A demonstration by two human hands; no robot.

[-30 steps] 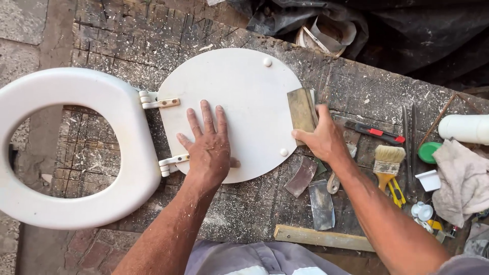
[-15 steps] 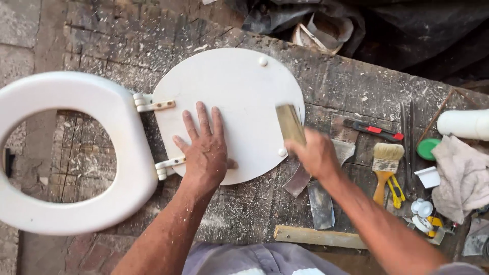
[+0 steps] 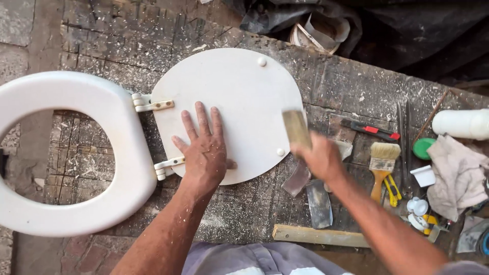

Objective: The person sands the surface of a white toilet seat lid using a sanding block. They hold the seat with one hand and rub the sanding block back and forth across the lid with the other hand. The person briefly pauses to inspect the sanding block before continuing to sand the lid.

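Nearest you lies a pale wood strip point(image 3: 321, 236) on the dusty, scored bench point(image 3: 356, 86), with a dull metal scraper blade point(image 3: 319, 203) just beyond it. Your left hand point(image 3: 204, 150) stays flat on the lid point(image 3: 229, 109), fingers spread, palm at its near edge. Your right hand point(image 3: 320, 159) is blurred; it is closed around a flat tan block point(image 3: 296, 129) whose far end lies over the lid's right rim. Half a second ago that block was at about the same spot, a second ago slightly farther right. The lid is smooth, matt white and oval, joined by two hinges point(image 3: 153, 105) to the glossy ring seat point(image 3: 66, 153) at left. Right of your hand are a bristle brush point(image 3: 383, 163), a crumpled rag point(image 3: 458, 173) and a white tube point(image 3: 461, 124).
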